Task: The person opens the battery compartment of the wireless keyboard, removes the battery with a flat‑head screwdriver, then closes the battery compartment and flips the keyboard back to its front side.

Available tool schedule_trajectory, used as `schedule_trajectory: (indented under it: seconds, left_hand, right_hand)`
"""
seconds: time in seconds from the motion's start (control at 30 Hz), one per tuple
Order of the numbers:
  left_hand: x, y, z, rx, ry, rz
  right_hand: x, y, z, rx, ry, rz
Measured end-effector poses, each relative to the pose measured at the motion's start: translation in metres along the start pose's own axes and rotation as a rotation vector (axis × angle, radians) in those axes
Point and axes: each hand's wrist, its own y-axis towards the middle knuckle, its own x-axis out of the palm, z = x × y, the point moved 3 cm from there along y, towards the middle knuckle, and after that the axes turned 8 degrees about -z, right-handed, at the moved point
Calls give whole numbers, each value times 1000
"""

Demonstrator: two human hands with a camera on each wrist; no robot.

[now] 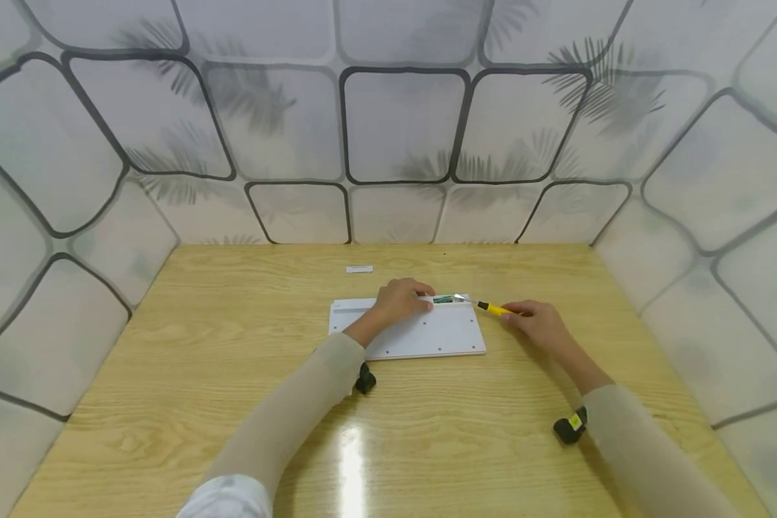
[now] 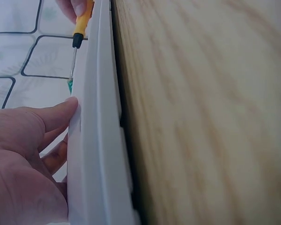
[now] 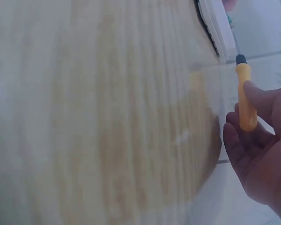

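A white keyboard (image 1: 453, 334) lies face down on the table, small screws dotting its back. The slot along its far edge is uncovered and shows a green battery (image 1: 443, 299). My left hand (image 1: 403, 301) holds that far edge, thumb on the back and fingers bent over the ridge; in the left wrist view the thumb (image 2: 61, 112) is beside the slot. My right hand (image 1: 539, 322) pinches a yellow screwdriver (image 1: 495, 309) with a black collar between thumb and fingers. Its metal shaft reaches into the slot at the battery's right end; the exact contact of the tip is too small to tell.
A small white battery cover (image 1: 359, 269) lies on the wooden table (image 1: 265, 302) beyond the keyboard. Patterned fabric walls (image 1: 401, 122) enclose the table at the back and both sides. Black wrist cameras (image 1: 570, 427) hang below the sleeves.
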Motion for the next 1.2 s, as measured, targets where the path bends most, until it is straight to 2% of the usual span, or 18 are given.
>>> schedule_trajectory:
  seconds: [0.13, 0.23, 0.53, 0.67, 0.77, 0.93, 1.2]
  left_hand:
    - [0, 1, 0, 4, 2, -1]
    - [0, 0, -1, 3, 1, 6]
    - [-1, -1, -1, 6, -17, 8]
    - [-1, -2, -1, 1, -4, 7]
    - [-1, -2, 0, 0, 5, 5]
    - [0, -2, 0, -3, 9, 6]
    - [1, -1, -1, -1, 1, 14]
  right_hand:
    - [6, -3, 1, 28, 13, -10]
    - [10, -5, -2, 28, 23, 17]
    - [2, -29, -4, 40, 46, 224]
    - [-6, -39, 5, 118, 40, 321]
    - [-11, -44, 16, 193, 36, 357]
    - [-16, -48, 29, 271, 34, 376]
    - [-18, -50, 37, 327, 25, 409]
